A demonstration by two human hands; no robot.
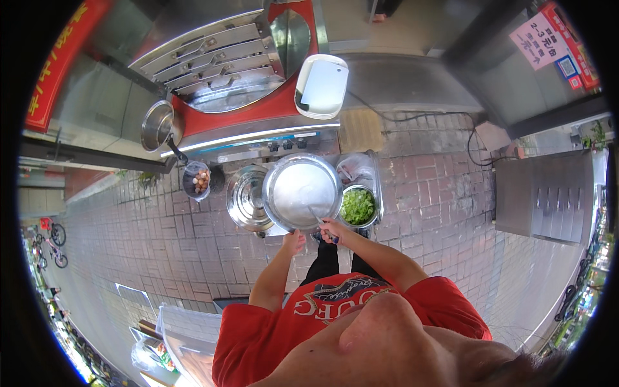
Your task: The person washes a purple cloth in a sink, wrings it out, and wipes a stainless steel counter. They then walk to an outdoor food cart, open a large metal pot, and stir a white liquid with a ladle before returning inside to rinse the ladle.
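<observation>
Before me is a wide round metal pan (pixel 314 169), its middle pale and whitish; whether that is bare metal or a thin layer of something, I cannot tell. My left hand (pixel 293 241) is at the pan's front rim, and its grip on the rim is unclear. In my right hand (pixel 333 230) is a thin metal utensil (pixel 315 215) with a dark-ended handle, its tip over the pan's front right part. Just right of the pan stands a metal bowl of chopped leafy greens (pixel 358 207). Another shiny round metal vessel or lid (pixel 247 200) lies partly beneath the pan's left side.
Beyond the pan stands a red-topped cooker (pixel 242 112) with knobs and metal steamer drawers (pixel 217 53). It also bears a white tray (pixel 323 87) and a handled saucepan (pixel 158 126). A lined bin with eggshells (pixel 199 181) is at left; a plastic bag (pixel 355 167) lies behind the greens.
</observation>
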